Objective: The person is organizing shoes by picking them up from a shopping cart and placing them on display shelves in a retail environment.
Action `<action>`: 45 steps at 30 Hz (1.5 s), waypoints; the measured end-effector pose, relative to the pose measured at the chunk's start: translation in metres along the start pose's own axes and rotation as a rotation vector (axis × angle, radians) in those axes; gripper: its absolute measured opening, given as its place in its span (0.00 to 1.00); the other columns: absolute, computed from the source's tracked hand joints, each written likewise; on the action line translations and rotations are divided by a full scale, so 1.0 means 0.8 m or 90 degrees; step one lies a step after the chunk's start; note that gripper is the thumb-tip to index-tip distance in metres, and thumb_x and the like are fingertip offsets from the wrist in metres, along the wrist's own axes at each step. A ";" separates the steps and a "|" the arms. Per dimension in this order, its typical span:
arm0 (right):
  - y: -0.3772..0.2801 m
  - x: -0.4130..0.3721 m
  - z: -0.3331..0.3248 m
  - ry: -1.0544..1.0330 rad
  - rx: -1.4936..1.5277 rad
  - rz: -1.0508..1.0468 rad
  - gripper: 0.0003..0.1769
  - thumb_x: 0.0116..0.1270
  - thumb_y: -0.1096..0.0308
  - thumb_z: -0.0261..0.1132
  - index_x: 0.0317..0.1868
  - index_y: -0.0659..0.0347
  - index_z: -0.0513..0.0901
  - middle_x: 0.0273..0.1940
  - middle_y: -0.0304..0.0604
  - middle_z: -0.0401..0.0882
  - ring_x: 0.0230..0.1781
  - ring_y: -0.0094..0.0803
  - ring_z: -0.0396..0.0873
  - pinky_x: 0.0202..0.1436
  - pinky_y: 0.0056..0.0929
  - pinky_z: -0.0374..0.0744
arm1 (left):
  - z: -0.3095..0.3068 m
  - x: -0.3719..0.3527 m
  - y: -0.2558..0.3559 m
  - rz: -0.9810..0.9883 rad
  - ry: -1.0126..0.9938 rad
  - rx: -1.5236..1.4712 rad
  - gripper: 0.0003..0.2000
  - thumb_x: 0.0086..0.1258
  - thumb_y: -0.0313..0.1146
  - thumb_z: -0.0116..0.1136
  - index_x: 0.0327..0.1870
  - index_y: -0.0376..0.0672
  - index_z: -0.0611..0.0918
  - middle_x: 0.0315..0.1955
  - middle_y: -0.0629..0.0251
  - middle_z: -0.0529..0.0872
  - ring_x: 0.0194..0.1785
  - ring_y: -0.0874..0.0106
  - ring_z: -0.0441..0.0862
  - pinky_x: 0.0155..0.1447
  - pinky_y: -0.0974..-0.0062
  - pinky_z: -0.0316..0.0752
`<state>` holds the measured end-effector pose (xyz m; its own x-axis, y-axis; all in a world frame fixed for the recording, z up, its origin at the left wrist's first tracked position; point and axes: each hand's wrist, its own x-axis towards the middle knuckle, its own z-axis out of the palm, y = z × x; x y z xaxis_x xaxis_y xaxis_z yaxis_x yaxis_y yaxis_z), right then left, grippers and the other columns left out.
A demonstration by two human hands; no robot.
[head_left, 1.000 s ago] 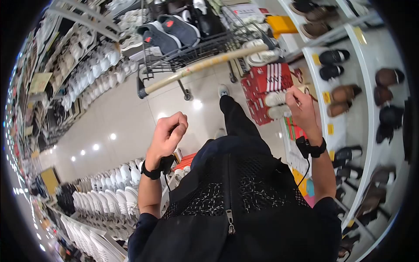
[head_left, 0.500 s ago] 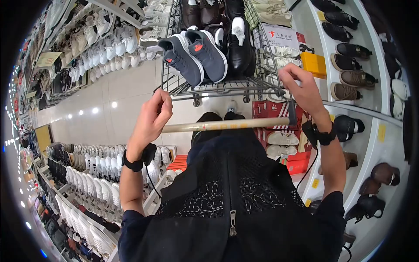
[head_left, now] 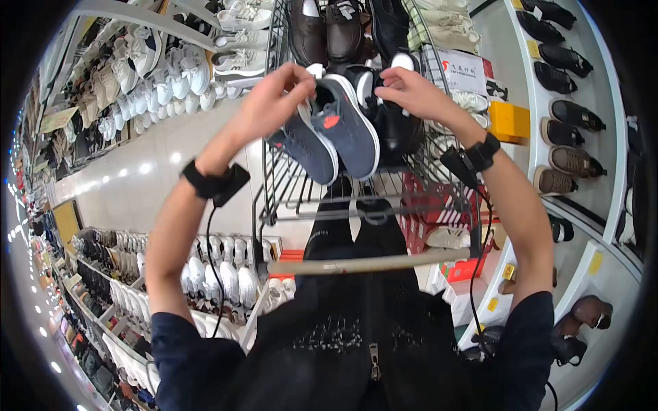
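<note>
A pair of dark grey sneakers (head_left: pixel 343 133) with red logos lies in the wire shopping cart (head_left: pixel 264 178), toes towards me. My left hand (head_left: pixel 277 99) is at their heel end, fingers closed in a pinch at the collar, covering part of the left sneaker. Right of the pair, my right hand (head_left: pixel 415 94) hovers over a black leather shoe (head_left: pixel 397 130), its thumb and fingers a little apart and nothing visible between them. Brown leather shoes (head_left: pixel 343 31) sit further forward in the cart.
The cart's handle bar (head_left: pixel 370 262) crosses in front of my body. Shelves of dark shoes (head_left: pixel 579 113) stand on the right beside a yellow box (head_left: pixel 509 121). White shoes (head_left: pixel 185 72) line racks on the left, next to the tiled floor (head_left: pixel 137 151).
Both hands have left the cart's near rim and reached forward over the shoes. The cart's handle and near edge now appear lower in view.
</note>
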<state>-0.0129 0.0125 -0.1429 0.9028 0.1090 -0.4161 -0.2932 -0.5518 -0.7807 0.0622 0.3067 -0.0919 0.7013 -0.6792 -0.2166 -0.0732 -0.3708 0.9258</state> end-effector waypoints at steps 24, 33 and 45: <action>0.060 0.305 0.048 -0.117 -0.070 0.341 0.34 0.72 0.41 0.62 0.56 0.70 0.81 0.46 0.54 0.86 0.39 0.40 0.88 0.49 0.44 0.87 | -0.023 0.340 -0.251 -0.586 -0.195 0.401 0.37 0.71 0.60 0.59 0.70 0.38 0.71 0.65 0.45 0.78 0.55 0.61 0.86 0.54 0.60 0.79; 0.020 0.271 -0.012 -0.028 0.214 0.317 0.29 0.73 0.50 0.62 0.59 0.70 0.74 0.53 0.60 0.81 0.46 0.46 0.87 0.48 0.44 0.88 | -0.045 0.320 -0.178 -0.561 -0.163 0.193 0.23 0.72 0.56 0.59 0.50 0.43 0.82 0.24 0.61 0.80 0.26 0.67 0.82 0.44 0.56 0.86; -0.014 -0.032 -0.054 0.023 0.652 0.112 0.25 0.79 0.55 0.56 0.63 0.68 0.75 0.59 0.47 0.81 0.58 0.39 0.82 0.71 0.40 0.76 | -0.057 0.146 -0.041 -0.164 -0.218 -0.207 0.33 0.78 0.55 0.54 0.67 0.29 0.74 0.58 0.56 0.83 0.55 0.70 0.85 0.64 0.71 0.77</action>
<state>-0.0194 -0.0198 -0.1036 0.8251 0.0612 -0.5617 -0.5336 0.4112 -0.7391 0.1787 0.2686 -0.1337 0.3914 -0.7801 -0.4882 0.3330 -0.3745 0.8654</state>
